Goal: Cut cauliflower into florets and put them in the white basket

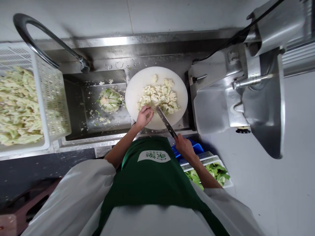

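Note:
A round white cutting board [134, 85] bears a heap of cut cauliflower florets [159, 95]. At the board's near edge is my left hand [145, 116], its fingers curled together by the florets; what they hold, if anything, is too small to make out. My right hand [183, 146] is wrapped round the handle of a knife [166, 121], whose blade slants up and left over the board, its tip close to my left fingers. To the left, a cauliflower head [110, 100] lies in the sink among small crumbs.
At the left, a white perforated crate [55, 101] holds many cauliflower pieces. A curved faucet [85, 65] rises behind the sink [73, 95]. A large metal machine [214, 98] stands right of the board. Below it are a blue container [197, 147] and a white basket [230, 182] of green leaves.

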`<state>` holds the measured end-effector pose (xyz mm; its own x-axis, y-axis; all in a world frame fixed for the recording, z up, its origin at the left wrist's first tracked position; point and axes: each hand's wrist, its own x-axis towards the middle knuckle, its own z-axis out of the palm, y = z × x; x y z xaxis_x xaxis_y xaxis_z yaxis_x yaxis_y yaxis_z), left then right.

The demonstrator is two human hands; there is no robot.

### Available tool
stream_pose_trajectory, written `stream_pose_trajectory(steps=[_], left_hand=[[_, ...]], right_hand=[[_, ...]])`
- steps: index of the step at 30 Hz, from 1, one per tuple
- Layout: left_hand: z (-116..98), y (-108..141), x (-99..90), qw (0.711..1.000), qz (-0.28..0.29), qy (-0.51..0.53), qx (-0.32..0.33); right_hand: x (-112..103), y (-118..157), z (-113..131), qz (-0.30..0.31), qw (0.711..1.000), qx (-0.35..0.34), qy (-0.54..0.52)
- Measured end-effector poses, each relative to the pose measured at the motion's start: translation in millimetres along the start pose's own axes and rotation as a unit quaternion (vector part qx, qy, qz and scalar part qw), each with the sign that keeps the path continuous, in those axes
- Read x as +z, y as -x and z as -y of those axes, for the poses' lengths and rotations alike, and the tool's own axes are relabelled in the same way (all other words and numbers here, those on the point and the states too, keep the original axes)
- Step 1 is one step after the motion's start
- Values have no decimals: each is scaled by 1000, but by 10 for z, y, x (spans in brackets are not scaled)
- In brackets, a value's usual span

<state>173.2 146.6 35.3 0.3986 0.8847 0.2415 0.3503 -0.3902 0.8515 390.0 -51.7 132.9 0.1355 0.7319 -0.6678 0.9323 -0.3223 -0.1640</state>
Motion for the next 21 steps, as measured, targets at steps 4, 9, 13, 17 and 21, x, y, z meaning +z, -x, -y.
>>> stream_pose_trajectory(steps=[4,9,13,17,21], left_hand=[[-158,-419,121,994,96,22,47],[-174,-900,370,939,330,19,100],[-225,-1039,261,934,348,72,29],[-260,-1033,15,957,220,167,-91],[-235,-834,-349,945,115,231,-199]], right_hand=[[109,301,-344,-58,994,64,-70],[180,335,-441,-133,969,132,-162],[201,233,-400,-155,955,128,-216],[181,156,-387,-159,952,117,-234],[139,126,-422,-138,968,63,-198]])
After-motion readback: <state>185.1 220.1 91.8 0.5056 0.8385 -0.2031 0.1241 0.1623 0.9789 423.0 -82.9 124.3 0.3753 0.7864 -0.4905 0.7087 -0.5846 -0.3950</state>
